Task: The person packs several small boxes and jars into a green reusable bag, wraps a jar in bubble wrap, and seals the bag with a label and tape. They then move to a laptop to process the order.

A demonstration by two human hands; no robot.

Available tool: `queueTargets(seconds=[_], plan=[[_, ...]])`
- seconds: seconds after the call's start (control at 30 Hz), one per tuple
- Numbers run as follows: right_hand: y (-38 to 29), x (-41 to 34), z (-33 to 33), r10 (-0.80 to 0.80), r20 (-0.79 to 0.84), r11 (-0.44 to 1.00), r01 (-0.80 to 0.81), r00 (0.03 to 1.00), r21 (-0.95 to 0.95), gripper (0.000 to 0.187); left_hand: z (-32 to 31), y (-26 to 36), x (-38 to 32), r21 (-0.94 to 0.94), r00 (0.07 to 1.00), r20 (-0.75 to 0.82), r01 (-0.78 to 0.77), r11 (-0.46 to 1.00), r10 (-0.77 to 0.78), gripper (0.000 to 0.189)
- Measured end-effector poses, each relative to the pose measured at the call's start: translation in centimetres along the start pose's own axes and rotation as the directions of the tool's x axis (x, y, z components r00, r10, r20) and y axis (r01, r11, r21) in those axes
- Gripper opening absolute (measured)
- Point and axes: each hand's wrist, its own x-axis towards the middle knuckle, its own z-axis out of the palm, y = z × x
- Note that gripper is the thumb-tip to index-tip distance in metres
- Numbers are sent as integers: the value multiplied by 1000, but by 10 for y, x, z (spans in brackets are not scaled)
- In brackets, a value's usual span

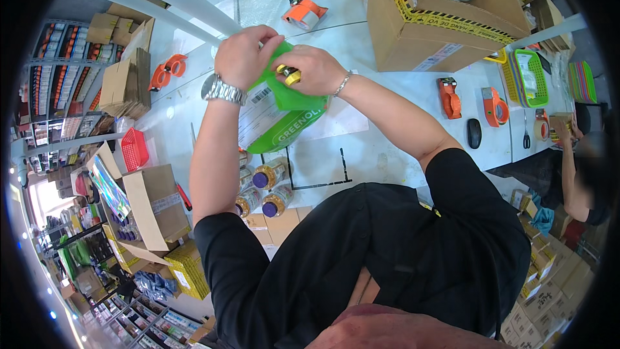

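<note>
A green plastic bag (295,131) with a white barcoded label (259,114) stands on the white table between my two hands. My left hand (247,53), above a metal wristwatch, pinches the bag's top edge. My right hand (310,68) is curled at the bag's upper right, around a small yellow and black object (289,75) whose kind I cannot tell; whether its fingers also grip the bag is hidden. Below the bag are several clear jars with purple lids (261,180).
An orange tape dispenser (305,12) lies beyond my hands, another (167,71) at left. A large cardboard box (436,34) with bubble wrap stands at upper right. A black computer mouse (474,133), scissors (526,135) and green baskets (528,77) are rightward. A co-worker's arm (571,169) shows far right.
</note>
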Motion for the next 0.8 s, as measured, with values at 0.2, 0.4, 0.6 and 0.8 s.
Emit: queueTargets(seconds=[0.2, 0.4, 0.6, 0.8], plan=[[21, 1, -29, -19, -248, 992, 48, 969, 113, 51, -21, 31, -40, 189, 928, 264, 217, 958, -263, 60], [35, 41, -26, 133, 32, 899, -135, 991, 418, 51, 1, 43, -41, -97, 914, 238, 360, 928, -329, 76], [47, 51, -26, 159, 41, 936, -164, 986, 311, 33, 6, 29, -47, 42, 943, 246, 221, 974, -225, 51], [59, 48, -30, 208, 151, 858, -254, 966, 447, 34, 12, 20, -36, 156, 981, 156, 94, 983, -118, 21]])
